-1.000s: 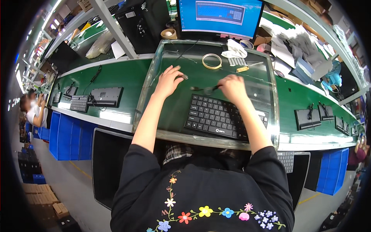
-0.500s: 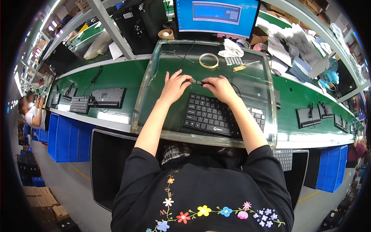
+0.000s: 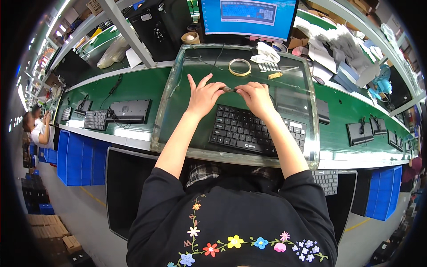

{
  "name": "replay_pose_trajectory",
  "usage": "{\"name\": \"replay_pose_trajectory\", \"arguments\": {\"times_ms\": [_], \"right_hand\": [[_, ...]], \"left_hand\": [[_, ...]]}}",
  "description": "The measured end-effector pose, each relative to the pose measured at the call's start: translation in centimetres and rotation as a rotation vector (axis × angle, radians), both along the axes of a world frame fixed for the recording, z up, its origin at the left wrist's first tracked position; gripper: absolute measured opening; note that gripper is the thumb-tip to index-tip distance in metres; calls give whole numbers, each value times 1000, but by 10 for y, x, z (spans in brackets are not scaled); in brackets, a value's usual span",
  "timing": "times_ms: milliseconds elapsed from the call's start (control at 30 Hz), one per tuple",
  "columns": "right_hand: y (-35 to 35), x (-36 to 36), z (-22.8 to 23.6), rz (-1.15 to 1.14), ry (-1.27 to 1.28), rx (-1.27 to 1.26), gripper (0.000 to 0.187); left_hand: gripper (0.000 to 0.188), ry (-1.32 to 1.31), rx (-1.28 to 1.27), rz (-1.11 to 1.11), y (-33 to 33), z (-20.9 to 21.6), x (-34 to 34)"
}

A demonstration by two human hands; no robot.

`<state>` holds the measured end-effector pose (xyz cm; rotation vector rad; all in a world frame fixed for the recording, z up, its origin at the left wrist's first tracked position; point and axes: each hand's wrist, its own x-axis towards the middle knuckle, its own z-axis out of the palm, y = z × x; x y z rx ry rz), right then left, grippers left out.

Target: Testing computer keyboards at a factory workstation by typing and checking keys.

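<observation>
My left hand [image 3: 203, 97] pinches a small cable connector [image 3: 227, 89] between thumb and forefinger, its other fingers spread upward. My right hand [image 3: 256, 97] is closed on a dark cable plug [image 3: 236, 90]. The two ends meet end to end above the glass-topped board; how deep one sits in the other is too small to tell. Below my hands a black keyboard [image 3: 238, 130] lies on the glass, partly covered by my right forearm. A monitor [image 3: 249, 20] beyond shows a keyboard diagram on a blue background.
A tape roll [image 3: 239, 67], white cloth [image 3: 266, 53] and small yellow piece [image 3: 275, 75] lie on the far glass. Other keyboards [image 3: 129, 111] rest on the green bench [image 3: 160, 78] to both sides. Blue bins [image 3: 80, 158] stand below. A co-worker [image 3: 39, 129] sits far left.
My hands have come together, closing the small gap between the connector and the plug. The keyboard on the glass has stayed in place.
</observation>
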<state>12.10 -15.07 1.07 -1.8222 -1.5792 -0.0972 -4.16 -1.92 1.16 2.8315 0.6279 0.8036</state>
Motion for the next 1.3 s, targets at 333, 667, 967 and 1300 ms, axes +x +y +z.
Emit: {"name": "replay_pose_trajectory", "arguments": {"times_ms": [333, 667, 967, 1300], "right_hand": [[-12, -10, 2, -129, -158, 61, 31], [-235, -4, -39, -937, 50, -413, 37], [-224, 9, -54, -792, 22, -387, 29], [-213, 20, -56, -782, 86, -252, 23]], "left_hand": [[24, 239, -84, 78, -6, -8, 11], [50, 84, -527, 196, -106, -17, -77], [84, 338, -366, 202, -90, -16, -98], [119, 460, -567, 81, -82, 0, -88]]}}
